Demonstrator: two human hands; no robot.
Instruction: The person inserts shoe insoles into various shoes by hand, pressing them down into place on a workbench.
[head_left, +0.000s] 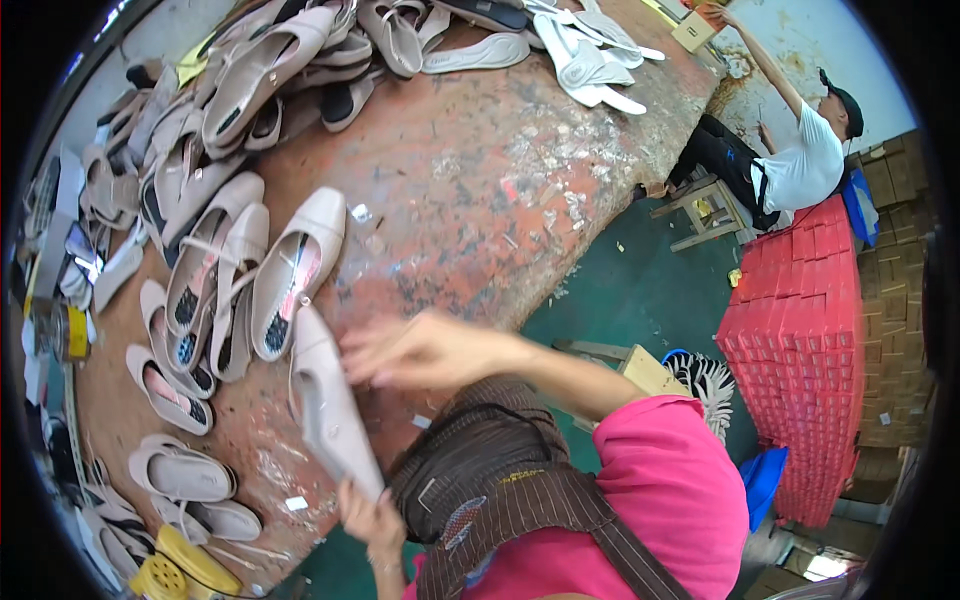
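Observation:
A beige flat shoe [332, 425] is held at its lower end by my left hand [371, 522], whose fingers are closed round it at the table's near edge. Close beside the shoe's upper part is my right hand [420, 350], smeared by motion; whether it touches the shoe I cannot tell. Just beyond lies another beige flat shoe [325, 215] with a patterned lining and a strap. Left of it, more strapped beige shoes [185, 385] lie on the worn reddish table [420, 170].
A heap of shoes [265, 75] covers the table's far left, with pale insoles [590, 65] at the far edge. A yellow object [185, 565] lies near left. Right stand stacked red boxes [790, 340], cartons [890, 290] and a seated person [800, 160] reaching up.

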